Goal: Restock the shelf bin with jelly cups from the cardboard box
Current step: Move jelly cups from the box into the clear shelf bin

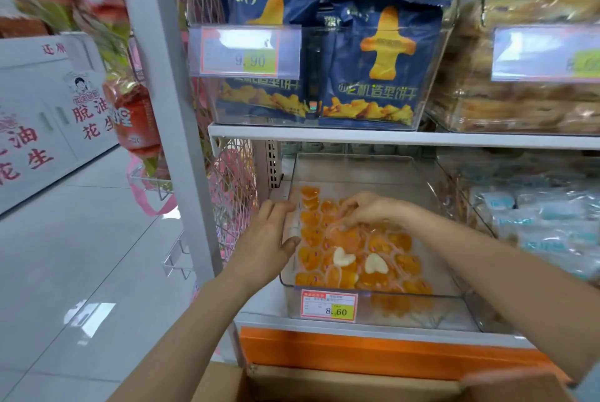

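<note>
The clear shelf bin [449, 284] sits on the lower shelf, open top up, its long axis running from the price tag [329, 306] back into the shelf. A loose layer of orange heart-shaped jelly cups [386, 247] covers its floor. The left hand [268, 239] lies straight-fingered against the bin's left wall, while the right hand [370, 210] reaches in palm down, fingertips bent onto the cups; whether they pinch one cannot be told.

A single wide-angle view from the person's head looks forward and down, from close by. The left hand [269, 239] and right hand [370, 210] sit mid-frame at the bin [357, 167]. The box [324, 382] shows below them, nearest the camera, cut by the bottom edge.
</note>
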Demonstrator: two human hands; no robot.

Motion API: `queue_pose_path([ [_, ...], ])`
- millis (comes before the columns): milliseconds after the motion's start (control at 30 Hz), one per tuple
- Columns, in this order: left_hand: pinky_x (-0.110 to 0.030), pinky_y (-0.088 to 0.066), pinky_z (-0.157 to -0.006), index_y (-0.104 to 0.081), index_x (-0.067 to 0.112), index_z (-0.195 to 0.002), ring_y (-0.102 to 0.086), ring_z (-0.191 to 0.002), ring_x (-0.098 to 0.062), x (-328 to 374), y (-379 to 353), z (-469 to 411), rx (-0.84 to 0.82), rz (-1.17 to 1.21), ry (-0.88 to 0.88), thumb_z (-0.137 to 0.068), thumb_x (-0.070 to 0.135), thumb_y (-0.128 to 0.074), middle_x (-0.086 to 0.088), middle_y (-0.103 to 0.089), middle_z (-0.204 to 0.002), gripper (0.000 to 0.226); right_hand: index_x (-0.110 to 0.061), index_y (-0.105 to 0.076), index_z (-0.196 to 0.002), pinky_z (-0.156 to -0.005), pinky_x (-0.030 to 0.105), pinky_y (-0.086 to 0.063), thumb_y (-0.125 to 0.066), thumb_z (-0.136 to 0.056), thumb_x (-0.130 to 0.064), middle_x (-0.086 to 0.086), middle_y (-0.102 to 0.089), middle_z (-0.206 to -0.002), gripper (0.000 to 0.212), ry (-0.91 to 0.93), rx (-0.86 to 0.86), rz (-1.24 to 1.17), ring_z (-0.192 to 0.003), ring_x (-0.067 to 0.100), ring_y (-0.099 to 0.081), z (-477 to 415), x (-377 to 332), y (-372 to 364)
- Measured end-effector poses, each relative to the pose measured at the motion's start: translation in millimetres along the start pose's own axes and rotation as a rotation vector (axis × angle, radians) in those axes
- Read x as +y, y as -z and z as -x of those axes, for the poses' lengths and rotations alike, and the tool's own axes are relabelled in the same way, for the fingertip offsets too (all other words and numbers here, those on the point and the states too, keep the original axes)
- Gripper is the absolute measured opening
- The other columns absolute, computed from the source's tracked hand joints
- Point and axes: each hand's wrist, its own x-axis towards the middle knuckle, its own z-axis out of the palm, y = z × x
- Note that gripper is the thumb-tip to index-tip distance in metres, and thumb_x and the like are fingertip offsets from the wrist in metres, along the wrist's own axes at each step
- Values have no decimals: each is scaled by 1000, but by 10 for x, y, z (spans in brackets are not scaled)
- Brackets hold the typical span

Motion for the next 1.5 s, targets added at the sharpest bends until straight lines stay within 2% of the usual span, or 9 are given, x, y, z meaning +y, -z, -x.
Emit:
queue_pose_path([
  [200, -28, -36, -102, -40, 13, -134, -42, -126, -17, -51, 7, 14, -31, 3, -39, -92, 16, -55, 3, -31, -143, 44, -7, -64, -107, -59, 26, -53, -73, -80, -21, 13, -68, -95, 32, -133, 233, -563, -70, 17, -63, -216, 67, 171],
  [367, -29, -36, -103, -39, 15, -135, -42, -125, -17, -80, -20, 6, -38, 1, -50, -93, 17, -54, 5, -28, -143, 44, -3, -61, -113, -50, 22, -48, -72, -82, -27, 11, -70, -94, 41, -229, 327, -637, -67, 17, -65, -409, 42, 86],
  [533, -25, -36, -101, -39, 15, -135, -42, -125, -16, -103, -15, -8, -41, 13, -54, -94, 16, -53, 6, -26, -144, 43, -8, -61, -102, -78, 33, -54, -72, -81, -28, 10, -64, -92, 30, -276, 380, -510, -84, 25, -65, -511, 12, -12],
  [700, -24, -38, -97, -40, 17, -134, -43, -123, -16, -114, -25, -9, -42, -8, -60, -94, 16, -53, 6, -26, -143, 42, -3, -55, -99, -51, 29, -55, -60, -90, -10, 14, -60, -78, 12, -358, 228, -639, -69, 24, -65, -457, 4, -17],
  [900, -23, -36, -97, -43, 16, -131, -44, -123, -16, -121, -22, -6, -39, -55, -82, -94, 17, -52, 5, -25, -144, 38, 2, -54, -90, -60, 34, -59, -70, -83, -7, 16, -62, -83, 19, -398, 302, -565, -63, 24, -64, -461, 32, 11],
  [1067, -24, -33, -102, -44, 16, -131, -40, -127, -17, -148, -24, 14, -27, -93, -94, -94, 18, -53, 5, -25, -146, 39, 4, -46, -113, -58, 35, -58, -57, -88, 6, 22, -58, -85, 28, -396, 242, -994, -87, 38, -67, -433, 7, 28],
  [1233, -39, -47, -89, -61, 10, -113, -51, -110, -29, 6, -68, -34, 140, -260, -349, -79, 8, -64, -6, -56, -119, 34, 8, -48, -114, -50, 32, -57, -59, -86, 10, 24, -60, -97, 30, -362, 255, -1063, -66, 33, -64, -543, -26, -106],
  [1367, -32, -38, -98, -48, 16, -128, -45, -117, -17, 201, -295, -61, -116, -32, -291, -91, 20, -55, 2, -42, -130, 38, 9, -53, -102, -72, 36, -56, -61, -85, 8, 23, -62, -95, 19, -346, 293, -1039, -71, 31, -66, -608, 5, -126],
  [1500, -29, -40, -97, -44, 17, -130, -47, -118, -17, 136, -416, -89, -226, 35, -169, -90, 21, -59, 1, -39, -130, 43, 7, -53, -107, -64, 32, -59, -64, -87, -3, 23, -65, -97, 25, -344, 276, -941, -69, 30, -70, -580, 12, -121],
])
